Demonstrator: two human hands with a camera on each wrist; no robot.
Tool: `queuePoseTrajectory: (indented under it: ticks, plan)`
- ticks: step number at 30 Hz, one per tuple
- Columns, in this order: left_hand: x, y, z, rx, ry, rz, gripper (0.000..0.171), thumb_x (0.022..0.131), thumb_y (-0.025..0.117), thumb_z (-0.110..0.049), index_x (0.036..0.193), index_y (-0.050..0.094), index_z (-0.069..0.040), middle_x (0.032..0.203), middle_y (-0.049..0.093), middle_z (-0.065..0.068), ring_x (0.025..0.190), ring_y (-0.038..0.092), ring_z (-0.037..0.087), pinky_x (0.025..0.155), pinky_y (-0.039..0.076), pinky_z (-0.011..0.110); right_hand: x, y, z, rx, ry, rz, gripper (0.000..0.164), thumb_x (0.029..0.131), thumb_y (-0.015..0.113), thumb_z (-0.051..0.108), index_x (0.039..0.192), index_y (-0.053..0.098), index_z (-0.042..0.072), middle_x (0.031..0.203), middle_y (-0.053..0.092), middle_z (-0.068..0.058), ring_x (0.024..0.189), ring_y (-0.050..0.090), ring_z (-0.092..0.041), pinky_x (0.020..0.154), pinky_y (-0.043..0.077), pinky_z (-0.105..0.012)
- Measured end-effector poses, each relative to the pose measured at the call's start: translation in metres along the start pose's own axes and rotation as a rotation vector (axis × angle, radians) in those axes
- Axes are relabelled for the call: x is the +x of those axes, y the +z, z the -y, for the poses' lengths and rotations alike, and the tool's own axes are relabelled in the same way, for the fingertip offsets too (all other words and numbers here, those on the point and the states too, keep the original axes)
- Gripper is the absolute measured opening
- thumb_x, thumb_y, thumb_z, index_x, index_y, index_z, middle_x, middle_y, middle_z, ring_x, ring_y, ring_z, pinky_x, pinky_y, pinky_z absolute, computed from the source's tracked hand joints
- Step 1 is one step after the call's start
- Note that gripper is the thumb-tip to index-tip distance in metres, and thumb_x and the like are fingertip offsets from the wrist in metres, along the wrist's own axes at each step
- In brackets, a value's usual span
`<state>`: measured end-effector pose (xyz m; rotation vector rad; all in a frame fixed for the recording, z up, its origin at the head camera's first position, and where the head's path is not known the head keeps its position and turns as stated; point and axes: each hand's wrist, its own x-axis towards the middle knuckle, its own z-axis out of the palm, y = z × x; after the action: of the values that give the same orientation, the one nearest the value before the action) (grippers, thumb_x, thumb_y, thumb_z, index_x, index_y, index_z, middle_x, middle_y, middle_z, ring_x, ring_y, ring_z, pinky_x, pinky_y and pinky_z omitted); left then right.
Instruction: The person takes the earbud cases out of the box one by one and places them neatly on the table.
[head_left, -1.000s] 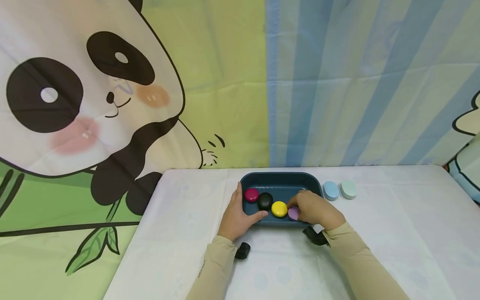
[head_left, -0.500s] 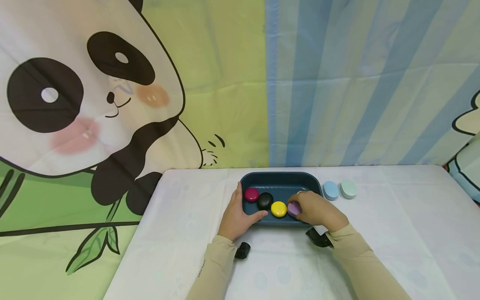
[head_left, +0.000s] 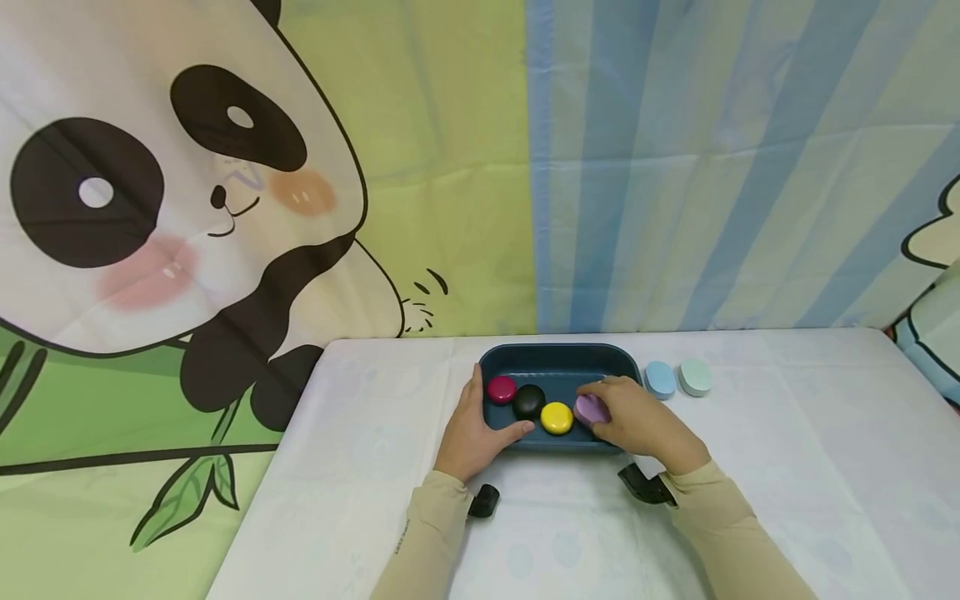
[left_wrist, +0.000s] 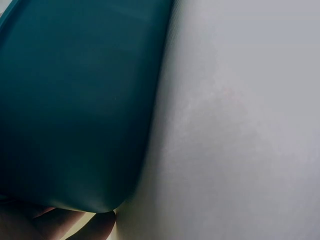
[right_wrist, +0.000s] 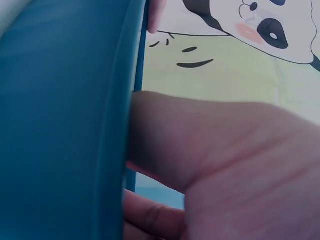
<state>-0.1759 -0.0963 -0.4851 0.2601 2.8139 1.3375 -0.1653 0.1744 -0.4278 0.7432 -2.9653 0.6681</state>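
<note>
A dark blue rectangular tray (head_left: 558,447) with rounded corners holds a row of smooth disc-like pieces: a red one (head_left: 502,390), a black one (head_left: 529,402) and a yellow one (head_left: 557,418). My left hand (head_left: 476,437) holds the tray's left end, thumb over the front rim and fingers along the side. Between the thumb and fingers of my right hand (head_left: 637,417) is a purple disc (head_left: 590,409), tilted, inside the tray right of the yellow one. In the right wrist view, the tray wall (right_wrist: 65,130) hides my fingertips and the disc.
Outside the tray, near its right end, a light blue piece (head_left: 660,379) and a pale green piece (head_left: 695,377) stand side by side on the white-covered table (head_left: 810,467). A panda-printed cloth (head_left: 450,167) hangs directly behind the table.
My right hand has drawn slightly back to the right, and the purple disc has shifted right and up with it, showing more of its face. My left hand keeps its place on the tray.
</note>
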Motion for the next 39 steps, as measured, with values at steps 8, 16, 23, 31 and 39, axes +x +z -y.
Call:
queuePoseTrajectory:
  ticks: [8,16,23,31,39]
  plan:
    - [-0.001,0.0,0.0,0.004,-0.009,0.0,0.124,0.074,0.078,-0.067,0.163,0.008,-0.016,0.166,0.022,0.007,0.148,0.029,0.028,0.117,0.03,0.052,-0.006,-0.003,0.002,0.038,0.047,-0.062,0.048,0.081,0.078,0.009,0.126,0.066,-0.001,0.107,0.065,-0.015,0.086,0.059,-0.024,0.075,0.055,-0.041]
    - [0.001,0.0,0.002,0.01,-0.005,0.004,0.127,0.073,0.075,-0.074,0.163,0.006,-0.018,0.166,0.022,0.006,0.149,0.029,0.027,0.117,0.03,0.051,-0.013,-0.017,0.0,0.069,0.053,-0.139,0.047,0.085,0.077,0.009,0.129,0.065,0.001,0.107,0.065,-0.015,0.084,0.06,-0.023,0.071,0.055,-0.038]
    - [0.001,0.001,0.001,0.01,-0.011,0.006,0.125,0.074,0.077,-0.07,0.163,0.006,-0.018,0.166,0.022,0.006,0.149,0.029,0.027,0.117,0.03,0.051,-0.019,-0.028,-0.004,0.074,0.093,-0.186,0.049,0.087,0.076,0.013,0.133,0.063,0.003,0.116,0.064,-0.02,0.092,0.062,-0.029,0.077,0.055,-0.045]
    - [0.001,0.001,0.003,0.017,-0.007,0.005,0.126,0.074,0.076,-0.071,0.163,0.006,-0.018,0.166,0.022,0.006,0.148,0.03,0.026,0.117,0.031,0.05,-0.022,-0.033,-0.01,0.065,0.111,-0.23,0.052,0.085,0.076,0.006,0.135,0.06,-0.001,0.117,0.063,-0.023,0.094,0.061,-0.033,0.074,0.055,-0.046]
    - [0.001,0.001,0.003,0.008,0.001,0.012,0.128,0.072,0.078,-0.07,0.163,0.005,-0.018,0.166,0.02,0.005,0.149,0.028,0.026,0.117,0.031,0.051,-0.027,-0.041,-0.022,0.082,0.167,-0.255,0.052,0.088,0.075,0.009,0.137,0.058,-0.002,0.116,0.061,-0.025,0.084,0.059,-0.028,0.069,0.051,-0.041]
